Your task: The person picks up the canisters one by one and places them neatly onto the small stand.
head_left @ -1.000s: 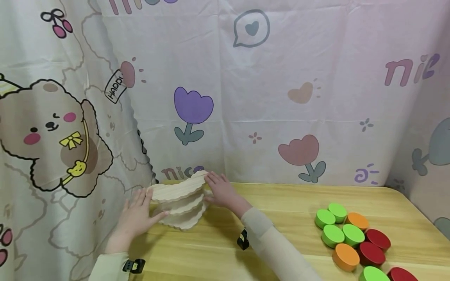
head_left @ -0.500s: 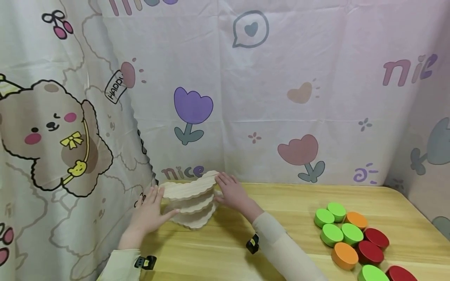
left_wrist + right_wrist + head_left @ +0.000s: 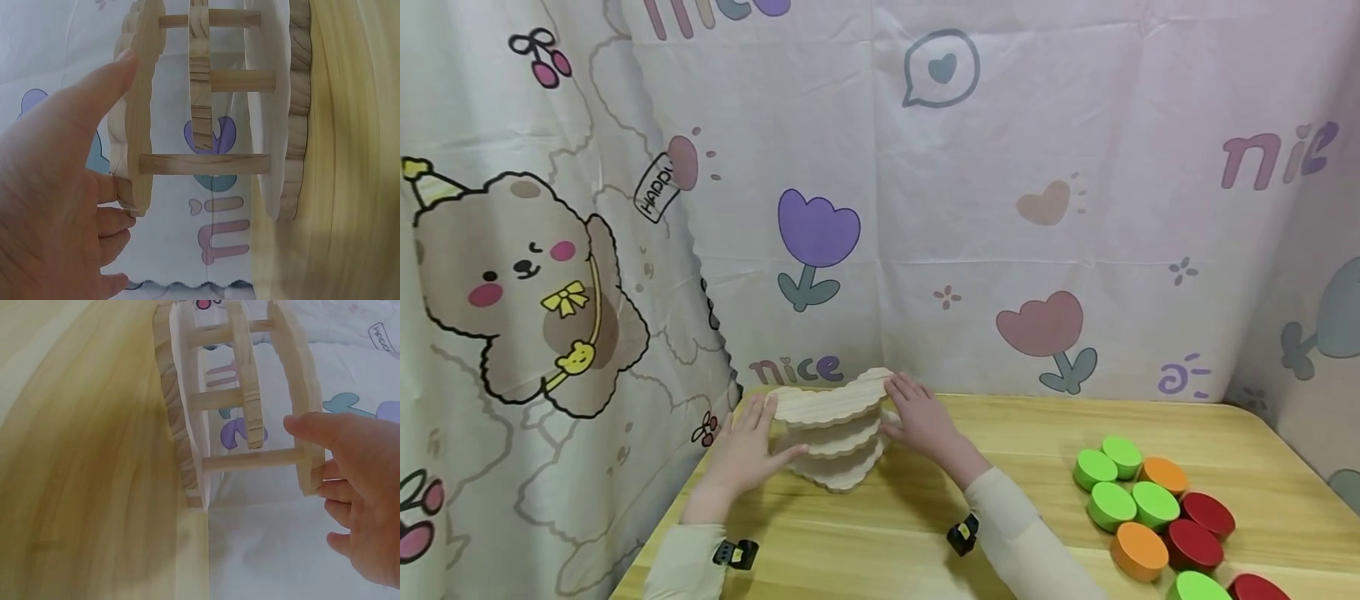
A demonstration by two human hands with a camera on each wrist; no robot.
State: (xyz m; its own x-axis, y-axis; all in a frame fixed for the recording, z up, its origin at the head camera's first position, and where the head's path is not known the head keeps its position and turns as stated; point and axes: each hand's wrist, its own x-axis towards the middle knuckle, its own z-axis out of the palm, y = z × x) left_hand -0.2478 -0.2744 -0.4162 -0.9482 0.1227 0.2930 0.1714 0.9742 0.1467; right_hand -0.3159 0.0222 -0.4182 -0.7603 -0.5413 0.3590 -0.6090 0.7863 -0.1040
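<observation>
At far left the printed curtain (image 3: 565,333) hangs near my left sleeve (image 3: 688,557); swinging that elbow outward could catch it. Lower left of centre, my left hand (image 3: 741,458) pinches the left end of the top board (image 3: 829,403) between thumb and fingers. The three-tier wooden stand (image 3: 837,439) is just below the frame's centre, seemingly resting on the table (image 3: 865,550). Its boards join by posts (image 3: 206,164), so I judge an uneven pull could twist or tip it. My right hand (image 3: 928,427), apart from the left, pinches the top board's other end; a slipping thumb could let that end drop. At lower right are coloured round blocks (image 3: 1156,502), which my right sleeve (image 3: 1026,537) could knock if swept outward.
</observation>
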